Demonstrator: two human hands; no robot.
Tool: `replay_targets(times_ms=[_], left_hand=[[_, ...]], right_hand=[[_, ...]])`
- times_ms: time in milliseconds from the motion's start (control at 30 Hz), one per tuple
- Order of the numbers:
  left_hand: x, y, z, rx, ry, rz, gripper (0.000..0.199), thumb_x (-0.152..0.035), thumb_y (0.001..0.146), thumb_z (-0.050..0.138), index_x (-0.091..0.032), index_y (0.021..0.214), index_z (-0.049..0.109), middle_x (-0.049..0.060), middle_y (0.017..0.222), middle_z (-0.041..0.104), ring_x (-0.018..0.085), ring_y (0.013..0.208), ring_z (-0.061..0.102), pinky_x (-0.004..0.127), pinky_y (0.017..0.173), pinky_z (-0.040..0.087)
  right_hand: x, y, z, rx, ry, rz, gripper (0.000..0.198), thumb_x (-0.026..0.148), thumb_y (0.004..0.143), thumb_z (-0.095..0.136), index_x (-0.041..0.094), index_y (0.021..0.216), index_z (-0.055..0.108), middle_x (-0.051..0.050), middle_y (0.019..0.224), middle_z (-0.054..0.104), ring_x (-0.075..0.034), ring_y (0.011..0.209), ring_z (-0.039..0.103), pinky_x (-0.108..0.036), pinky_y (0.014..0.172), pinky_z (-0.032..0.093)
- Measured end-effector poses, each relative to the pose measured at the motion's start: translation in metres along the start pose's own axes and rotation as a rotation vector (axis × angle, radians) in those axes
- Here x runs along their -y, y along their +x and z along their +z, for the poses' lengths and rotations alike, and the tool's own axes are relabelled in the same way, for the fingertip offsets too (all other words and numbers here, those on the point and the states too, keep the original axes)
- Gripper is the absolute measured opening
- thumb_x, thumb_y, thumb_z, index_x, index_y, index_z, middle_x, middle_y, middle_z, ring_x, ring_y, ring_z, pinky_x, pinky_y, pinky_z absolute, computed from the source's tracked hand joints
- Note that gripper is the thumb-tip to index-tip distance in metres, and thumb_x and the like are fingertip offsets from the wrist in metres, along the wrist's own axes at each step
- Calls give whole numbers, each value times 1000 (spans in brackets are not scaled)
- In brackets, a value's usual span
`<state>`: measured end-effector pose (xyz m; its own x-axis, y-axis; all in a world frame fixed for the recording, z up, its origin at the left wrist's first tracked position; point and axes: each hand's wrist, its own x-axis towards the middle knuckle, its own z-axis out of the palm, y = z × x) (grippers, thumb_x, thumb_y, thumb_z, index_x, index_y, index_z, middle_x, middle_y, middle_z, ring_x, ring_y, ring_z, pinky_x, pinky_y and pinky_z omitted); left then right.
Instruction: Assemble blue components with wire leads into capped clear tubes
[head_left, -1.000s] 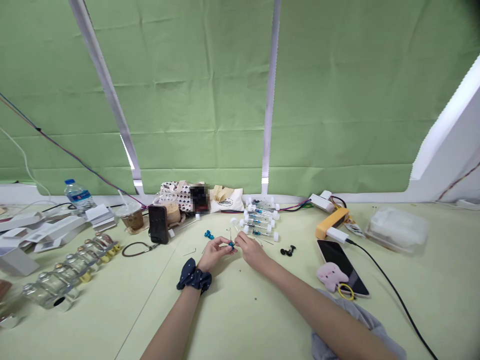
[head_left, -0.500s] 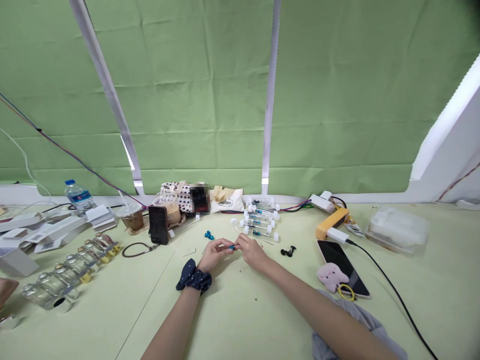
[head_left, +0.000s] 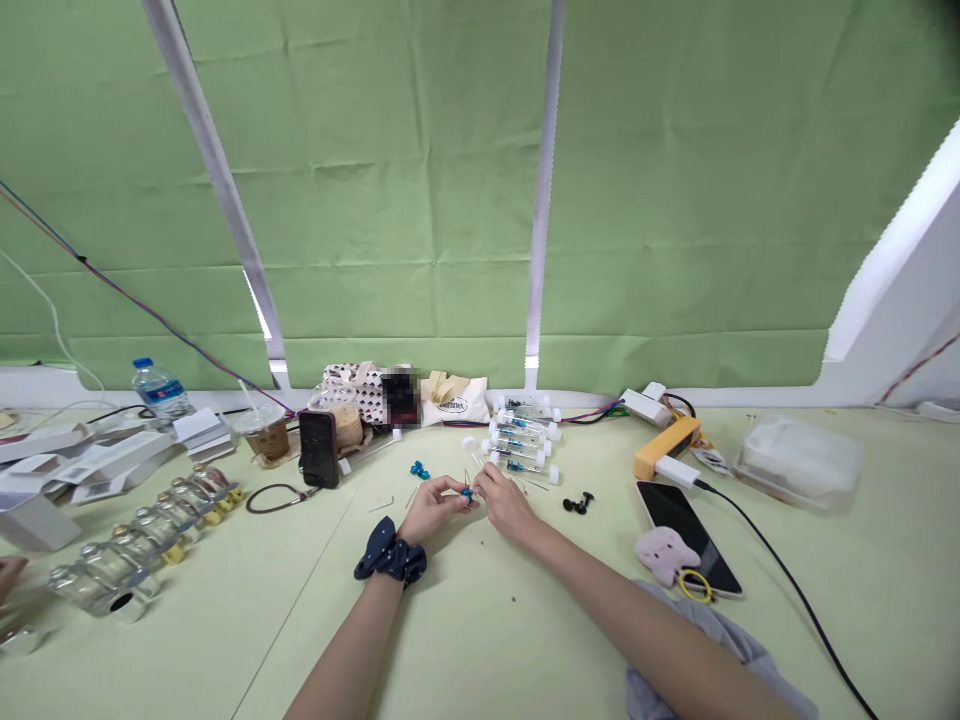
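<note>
My left hand [head_left: 429, 510], with a dark dotted scrunchie [head_left: 390, 553] at the wrist, pinches a small blue knob-like piece [head_left: 467, 493] between thumb and fingertips. A thin upright pin or rod shows by that piece. Close beside it, my right hand [head_left: 510, 507] has its fingers pinched together; what they hold, if anything, is too small to make out. Just beyond the hands lie several clear tubes with white caps [head_left: 534, 455] and dark blue parts inside. More blue pieces [head_left: 420, 470] rest left of them, and black disc-headed pieces [head_left: 577, 503] to the right.
Glass bottles in a row [head_left: 142, 540], white boxes [head_left: 112, 465], a phone [head_left: 319, 450] and an iced drink [head_left: 264, 432] stand left. A tablet [head_left: 694, 540], yellow device [head_left: 666, 447] and plastic container [head_left: 796, 460] are right. Another person's hand [head_left: 9, 575] shows at the left edge.
My fingertips have turned slightly, and the blue piece shows more clearly with a thin pin near it. The other person's hand at the left edge has shifted a little.
</note>
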<state>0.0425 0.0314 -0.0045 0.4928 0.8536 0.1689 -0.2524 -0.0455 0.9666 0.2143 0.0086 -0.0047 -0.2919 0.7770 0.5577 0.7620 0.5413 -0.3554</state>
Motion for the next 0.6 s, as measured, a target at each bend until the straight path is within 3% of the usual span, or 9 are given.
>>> replay_targets(times_ms=[233, 400, 600], left_hand=[[1, -1, 2, 14, 8, -24, 27, -24, 63, 75, -11, 78, 56, 7, 83, 69, 21, 75, 68, 31, 71, 52], [0, 0, 1, -5, 6, -29, 29, -25, 61, 76, -11, 77, 56, 7, 83, 68, 20, 72, 68, 31, 69, 53], [-1, 0, 1, -39, -7, -20, 28, -26, 63, 75, -11, 78, 57, 4, 79, 68, 19, 70, 68, 30, 70, 53]], right_hand=[[0, 0, -1, -19, -74, 12, 14, 10, 83, 44, 18, 74, 49, -2, 79, 48, -14, 70, 46, -24, 58, 28], [-2, 2, -1, 21, 53, -6, 14, 10, 85, 40, 19, 76, 47, -1, 77, 47, -14, 66, 45, -24, 59, 32], [1, 3, -6, -18, 193, -41, 11, 13, 87, 36, 20, 89, 44, -4, 90, 47, -15, 74, 48, -26, 65, 39]])
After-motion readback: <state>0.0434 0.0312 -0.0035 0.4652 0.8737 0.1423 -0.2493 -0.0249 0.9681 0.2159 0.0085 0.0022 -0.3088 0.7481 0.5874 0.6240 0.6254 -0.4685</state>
